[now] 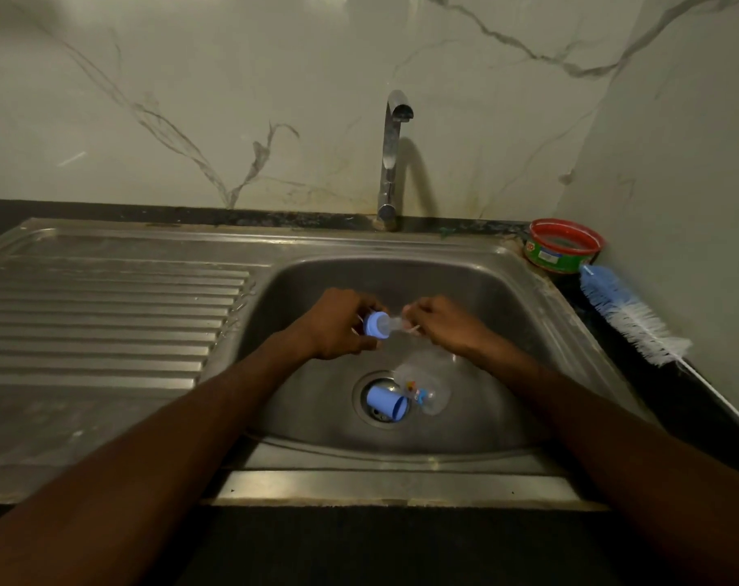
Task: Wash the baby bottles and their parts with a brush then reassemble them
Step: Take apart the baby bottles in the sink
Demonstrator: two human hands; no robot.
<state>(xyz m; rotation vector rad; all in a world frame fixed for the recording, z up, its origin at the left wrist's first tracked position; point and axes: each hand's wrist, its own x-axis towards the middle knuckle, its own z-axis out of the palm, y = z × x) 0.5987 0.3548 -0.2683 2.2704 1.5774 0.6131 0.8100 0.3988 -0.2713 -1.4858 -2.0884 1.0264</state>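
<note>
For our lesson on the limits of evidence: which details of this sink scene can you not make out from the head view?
- What the right hand pinches: clear part, hidden by fingers.
- Blue ring in the left hand: its far side hidden by the palm.
- Clear bottle outline: transparent, dim against the sink.
- Brush handle end: cut off by the right edge.
- Red tub label: too small.

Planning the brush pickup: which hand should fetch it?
Right. The bottle brush lies on the counter right of the sink, on the right hand's side. The left hand grips the blue collar and would have to cross the basin. The right must release the teat first.
</note>
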